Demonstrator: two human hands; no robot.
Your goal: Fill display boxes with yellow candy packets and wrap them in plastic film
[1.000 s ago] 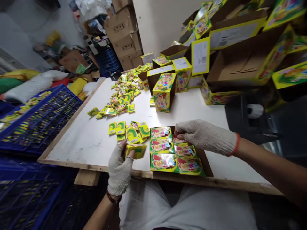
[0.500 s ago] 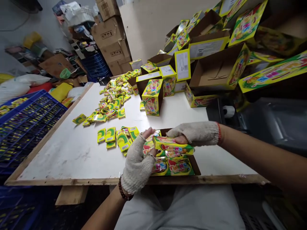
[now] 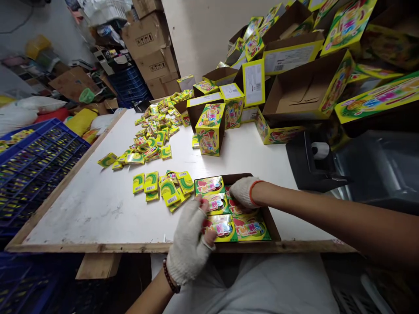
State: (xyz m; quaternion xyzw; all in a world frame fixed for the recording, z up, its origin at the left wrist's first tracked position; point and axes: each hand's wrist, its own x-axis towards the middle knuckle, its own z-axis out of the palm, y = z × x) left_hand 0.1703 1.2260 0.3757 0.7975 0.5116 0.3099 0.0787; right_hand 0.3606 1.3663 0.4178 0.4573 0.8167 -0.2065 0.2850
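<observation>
In front of me a display box (image 3: 271,222) lies with its open side up, holding rows of small yellow-green packs (image 3: 250,227) printed "Twins". My right hand (image 3: 244,192), in a white fingerless glove, reaches down into its far right part onto a pack (image 3: 236,208). The fingers there are hidden behind the glove. My left hand (image 3: 191,237), gloved alike, rests at the box's left side with thumb and fingers apart, near the packs (image 3: 214,203) on that side. Left of the box, several loose packs (image 3: 168,192) lie on the white table (image 3: 98,209).
A heap of packs (image 3: 153,131) spreads over the table's far left. Display boxes (image 3: 209,131) stand behind, with more piled at right (image 3: 304,91). A black tape dispenser (image 3: 310,165) sits at right. Blue crates (image 3: 42,165) flank the wooden table edge (image 3: 98,247).
The pack held between both hands above the box is no longer raised. My right hand has gone down into the box; my left hand has dropped slightly and let go.
</observation>
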